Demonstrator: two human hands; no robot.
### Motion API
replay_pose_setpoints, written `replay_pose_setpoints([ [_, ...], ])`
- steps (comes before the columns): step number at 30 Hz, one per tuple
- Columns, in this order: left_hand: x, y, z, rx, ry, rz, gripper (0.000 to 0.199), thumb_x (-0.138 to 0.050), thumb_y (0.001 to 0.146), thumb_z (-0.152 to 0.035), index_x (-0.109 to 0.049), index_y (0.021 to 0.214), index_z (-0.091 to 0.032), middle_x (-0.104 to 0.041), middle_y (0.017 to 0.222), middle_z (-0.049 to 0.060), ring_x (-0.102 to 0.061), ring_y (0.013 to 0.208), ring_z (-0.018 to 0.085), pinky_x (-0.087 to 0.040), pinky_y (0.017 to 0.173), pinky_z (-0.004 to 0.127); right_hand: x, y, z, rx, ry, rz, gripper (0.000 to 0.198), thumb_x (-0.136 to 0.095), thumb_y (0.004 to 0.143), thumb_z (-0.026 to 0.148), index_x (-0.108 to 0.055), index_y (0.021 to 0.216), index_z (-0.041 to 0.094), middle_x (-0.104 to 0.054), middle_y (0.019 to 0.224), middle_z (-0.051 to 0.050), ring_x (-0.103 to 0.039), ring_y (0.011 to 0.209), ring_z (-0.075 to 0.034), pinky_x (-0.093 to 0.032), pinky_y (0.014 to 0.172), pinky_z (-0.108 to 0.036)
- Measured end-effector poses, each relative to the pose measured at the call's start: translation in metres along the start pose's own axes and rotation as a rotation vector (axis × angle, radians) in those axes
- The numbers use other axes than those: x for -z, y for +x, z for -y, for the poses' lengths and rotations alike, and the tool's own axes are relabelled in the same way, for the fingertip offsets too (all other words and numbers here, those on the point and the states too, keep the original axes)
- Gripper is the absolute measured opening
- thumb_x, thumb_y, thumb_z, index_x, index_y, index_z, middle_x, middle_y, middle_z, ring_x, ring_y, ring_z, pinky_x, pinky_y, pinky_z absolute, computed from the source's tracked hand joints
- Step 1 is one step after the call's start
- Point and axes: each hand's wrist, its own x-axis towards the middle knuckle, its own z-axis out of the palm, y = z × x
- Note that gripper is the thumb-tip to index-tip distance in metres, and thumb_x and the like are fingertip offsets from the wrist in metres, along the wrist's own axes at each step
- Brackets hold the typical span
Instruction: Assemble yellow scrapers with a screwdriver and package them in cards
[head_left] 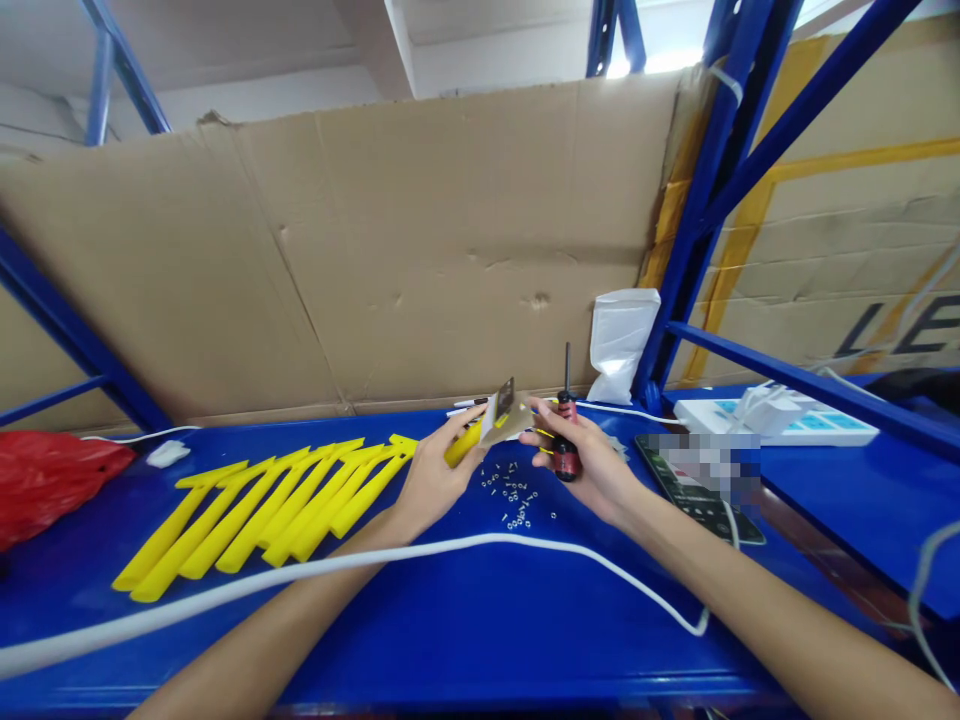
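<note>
In our left hand (435,468) we hold the scraper (466,442), fingers clamped on its yellow handle, its flat blade tilted up and towards our right. The scraper is in the air above the blue table (480,630), near the middle. In our right hand (596,462) we hold the screwdriver (568,455), fingers closed around its red and black grip, the shaft pointing up. Our right fingertips come close to the blade; we cannot tell whether they touch it.

Just below our hands we see small nuts (517,492) scattered on the table. To our left lie yellow handles (255,520), side by side in a slanting row, and beyond them a red bag (60,485). A white cable (390,552) runs across in front of us. To our right we have a tablet (694,508) and a power strip (832,432). Behind, a white pouch (624,335) leans against the cardboard (450,250).
</note>
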Motion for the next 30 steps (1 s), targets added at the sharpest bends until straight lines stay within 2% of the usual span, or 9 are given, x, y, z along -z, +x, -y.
replay_pose_setpoints([
  [3, -0.001, 0.0, 0.006, 0.101, -0.076, -0.069, 0.023, -0.085, 0.096, -0.041, -0.079, 0.104, -0.02, -0.077, 0.089, 0.005, -0.07, 0.077, 0.019, -0.052, 0.069, 0.027, -0.002, -0.005, 0.0, 0.037, -0.052, 0.064, 0.043, -0.092, 0.086, 0.034, -0.078, 0.125, 0.021, -0.083, 0.12, -0.011, -0.078, 0.079, -0.017, -0.062, 0.055, -0.023],
  [5, -0.002, 0.0, 0.008, 0.189, -0.194, -0.061, 0.04, -0.078, 0.099, -0.058, -0.067, 0.087, -0.02, -0.061, 0.066, -0.002, -0.055, 0.05, 0.013, -0.04, 0.05, 0.025, -0.001, -0.006, 0.0, 0.073, -0.089, 0.066, 0.049, -0.094, 0.083, 0.035, -0.077, 0.127, 0.021, -0.082, 0.124, -0.012, -0.077, 0.078, -0.017, -0.061, 0.054, -0.023],
  [7, -0.002, 0.002, 0.008, 0.271, -0.351, -0.01, 0.05, -0.071, 0.1, -0.068, -0.059, 0.086, -0.021, -0.054, 0.06, -0.006, -0.046, 0.041, 0.01, -0.037, 0.044, 0.025, -0.001, -0.006, -0.001, 0.103, -0.126, 0.048, 0.053, -0.097, 0.08, 0.035, -0.078, 0.126, 0.02, -0.082, 0.125, -0.012, -0.074, 0.076, -0.015, -0.06, 0.054, -0.024],
  [15, 0.008, 0.012, -0.005, 0.681, -0.863, 0.363, 0.056, -0.046, 0.11, -0.063, -0.056, 0.075, -0.021, -0.035, 0.047, -0.006, -0.029, 0.035, 0.01, -0.033, 0.039, 0.023, -0.001, -0.008, -0.007, 0.104, -0.282, 0.075, 0.069, -0.103, 0.068, 0.034, -0.079, 0.132, 0.028, -0.079, 0.134, -0.009, -0.058, 0.059, -0.007, -0.057, 0.054, -0.027],
  [18, 0.011, 0.009, -0.01, 0.765, -0.888, 0.549, 0.056, -0.042, 0.112, -0.055, -0.053, 0.07, -0.021, -0.033, 0.048, -0.004, -0.026, 0.035, 0.01, -0.031, 0.039, 0.024, -0.004, -0.012, -0.01, 0.084, -0.32, 0.122, 0.081, -0.104, 0.066, 0.034, -0.075, 0.141, 0.029, -0.081, 0.107, -0.004, -0.049, 0.052, -0.007, -0.055, 0.05, -0.031],
  [21, 0.012, 0.005, -0.01, 0.842, -0.865, 0.679, 0.053, -0.047, 0.108, -0.054, -0.054, 0.068, -0.021, -0.033, 0.048, -0.004, -0.026, 0.033, 0.01, -0.028, 0.036, 0.024, -0.005, -0.014, -0.014, 0.086, -0.34, 0.125, 0.084, -0.105, 0.064, 0.036, -0.073, 0.141, 0.025, -0.062, 0.066, 0.007, -0.046, 0.049, -0.01, -0.05, 0.046, -0.029],
  [24, 0.012, 0.003, -0.008, 0.849, -0.844, 0.776, 0.045, -0.054, 0.103, -0.047, -0.06, 0.069, -0.019, -0.037, 0.048, -0.003, -0.026, 0.032, 0.01, -0.027, 0.033, 0.024, -0.003, -0.012, -0.016, 0.086, -0.364, 0.103, 0.077, -0.107, 0.062, 0.044, -0.074, 0.129, 0.022, -0.053, 0.056, 0.01, -0.046, 0.046, -0.011, -0.045, 0.043, -0.026],
  [27, 0.01, 0.003, -0.002, 0.827, -0.791, 0.81, 0.039, -0.053, 0.1, -0.043, -0.07, 0.079, -0.015, -0.045, 0.052, 0.0, -0.032, 0.033, 0.011, -0.028, 0.033, 0.025, -0.001, -0.009, -0.016, 0.087, -0.382, 0.035, 0.068, -0.108, 0.057, 0.052, -0.07, 0.104, 0.021, -0.056, 0.052, 0.008, -0.05, 0.044, -0.011, -0.043, 0.043, -0.024],
  [30, 0.01, 0.007, 0.004, 0.809, -0.733, 0.683, 0.037, -0.052, 0.098, -0.042, -0.074, 0.096, -0.012, -0.056, 0.063, 0.004, -0.043, 0.04, 0.014, -0.032, 0.034, 0.026, 0.001, -0.006, -0.015, 0.091, -0.384, -0.038, 0.065, -0.109, 0.055, 0.054, -0.064, 0.089, 0.022, -0.057, 0.051, 0.006, -0.051, 0.044, -0.01, -0.041, 0.043, -0.022],
])
